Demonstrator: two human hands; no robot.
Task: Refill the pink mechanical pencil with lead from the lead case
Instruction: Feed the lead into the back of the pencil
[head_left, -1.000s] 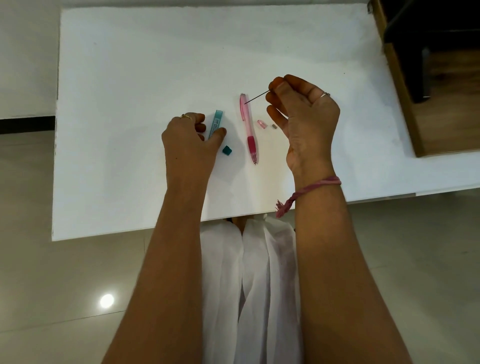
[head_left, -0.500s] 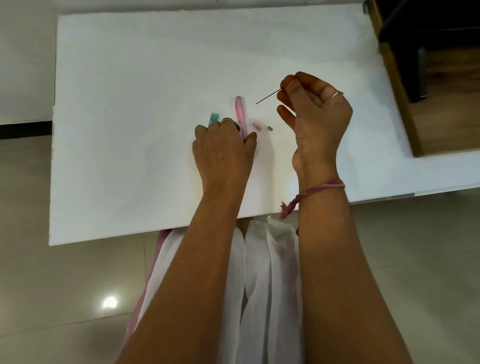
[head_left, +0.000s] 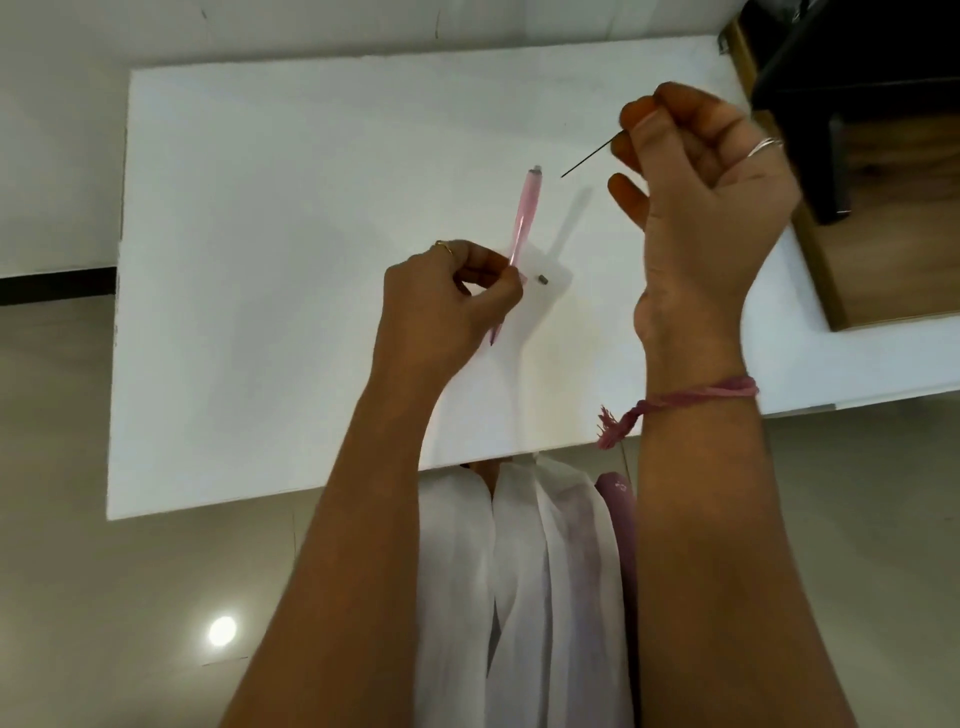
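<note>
So left hand (head_left: 447, 301) gripping pink pencil (head_left: 525, 218) above table (head_left: 260, 312), right hand (head_left: 701, 208) pinching lead (head_left: 589, 157), tip near pencil's top end.

One wide-angle view, from the person's head, looks forward and steeply down along both forearms at the white worktop (head_left: 291, 312), close enough that the arms fill the lower frame; the worktop's near edge, the floor (head_left: 104, 597) and the lap lie below it
</note>
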